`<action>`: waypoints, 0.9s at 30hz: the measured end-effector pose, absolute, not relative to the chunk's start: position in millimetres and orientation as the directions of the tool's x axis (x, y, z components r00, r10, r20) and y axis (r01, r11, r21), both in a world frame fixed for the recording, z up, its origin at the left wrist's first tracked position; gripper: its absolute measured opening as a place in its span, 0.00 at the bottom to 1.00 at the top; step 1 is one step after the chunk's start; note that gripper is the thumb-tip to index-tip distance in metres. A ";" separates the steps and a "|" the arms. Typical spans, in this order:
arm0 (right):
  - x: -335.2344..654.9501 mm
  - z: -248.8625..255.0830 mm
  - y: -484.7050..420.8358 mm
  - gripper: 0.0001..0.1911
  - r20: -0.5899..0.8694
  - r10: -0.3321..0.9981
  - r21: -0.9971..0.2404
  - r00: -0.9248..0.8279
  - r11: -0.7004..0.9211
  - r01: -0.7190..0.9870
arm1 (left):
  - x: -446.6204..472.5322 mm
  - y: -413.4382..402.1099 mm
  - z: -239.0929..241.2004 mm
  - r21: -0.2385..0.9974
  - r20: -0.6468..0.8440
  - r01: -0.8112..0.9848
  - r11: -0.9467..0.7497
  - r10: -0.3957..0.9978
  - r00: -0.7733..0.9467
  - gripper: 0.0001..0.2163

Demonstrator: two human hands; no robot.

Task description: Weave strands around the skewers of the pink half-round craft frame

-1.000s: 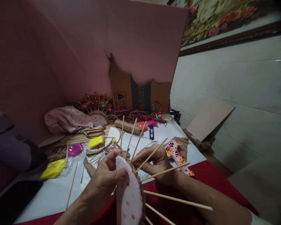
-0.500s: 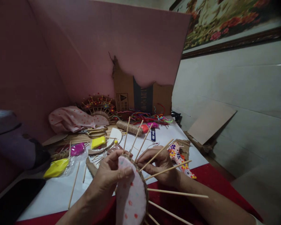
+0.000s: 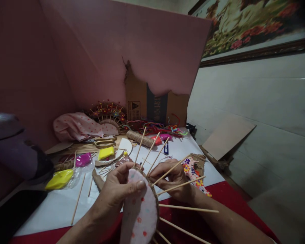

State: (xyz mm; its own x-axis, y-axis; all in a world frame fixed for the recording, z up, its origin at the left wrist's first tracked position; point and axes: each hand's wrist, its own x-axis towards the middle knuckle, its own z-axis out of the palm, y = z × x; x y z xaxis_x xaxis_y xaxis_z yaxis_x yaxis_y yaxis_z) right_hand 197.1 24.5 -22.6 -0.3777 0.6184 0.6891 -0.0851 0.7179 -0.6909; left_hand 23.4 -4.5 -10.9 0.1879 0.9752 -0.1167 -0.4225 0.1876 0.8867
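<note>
My left hand (image 3: 120, 184) grips the upper end of a half-round piece (image 3: 139, 210) covered in pale cloth with red dots, thumb on its face and fingers behind. Brown twine or cord runs along its curved edge. From that edge several thin wooden sticks (image 3: 176, 169) fan out, up and to the right. My right hand (image 3: 171, 179) is closed in a pinch at the edge, behind two of the sticks. Its fingertips sit by the stick bases, and what they pinch is too small to make out.
On the white table (image 3: 53, 213) lie yellow clay packs (image 3: 59, 179), a twine roll (image 3: 140, 139), gold-handled scissors (image 3: 104, 142), a blue cutter (image 3: 166, 148) and a flowered stuffed figure (image 3: 197, 176). A purple bottle (image 3: 12, 149) stands left, near a black flat object (image 3: 17, 213). A finished-looking stick fan (image 3: 109, 117) stands behind.
The view has shifted slightly. The half-round piece tilts a little, its lower part moving left. Both hands keep their holds almost unchanged.
</note>
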 end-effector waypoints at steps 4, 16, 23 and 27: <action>196.8 -22.2 25.4 0.05 0.695 0.613 -0.675 -0.376 0.736 -0.047 | 23.5 -3.7 -11.1 0.889 -0.109 -0.422 0.179 0.976 0.187 0.14; 195.0 -24.6 27.2 0.05 0.689 0.626 -0.666 -0.366 0.746 0.023 | 21.7 -1.0 -14.6 0.894 -0.052 -0.423 0.147 0.972 0.228 0.14; 196.7 -28.1 28.9 0.04 0.694 0.632 -0.651 -0.345 0.755 0.076 | 20.3 0.4 -14.8 0.889 -0.029 -0.437 0.138 0.969 0.246 0.12; 197.1 -27.6 28.9 0.03 0.703 0.631 -0.647 -0.327 0.759 0.074 | 19.5 3.2 -16.9 0.883 -0.044 -0.448 0.139 0.975 0.216 0.13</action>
State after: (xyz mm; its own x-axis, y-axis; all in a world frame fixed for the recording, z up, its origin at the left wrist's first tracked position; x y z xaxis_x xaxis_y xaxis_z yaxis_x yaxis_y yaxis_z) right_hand 197.1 28.9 -27.6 -0.3271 0.6310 0.7034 0.0741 0.7592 -0.6466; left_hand 19.5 3.2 -16.9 0.2157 0.9755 -0.0438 -0.4483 0.1388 0.8830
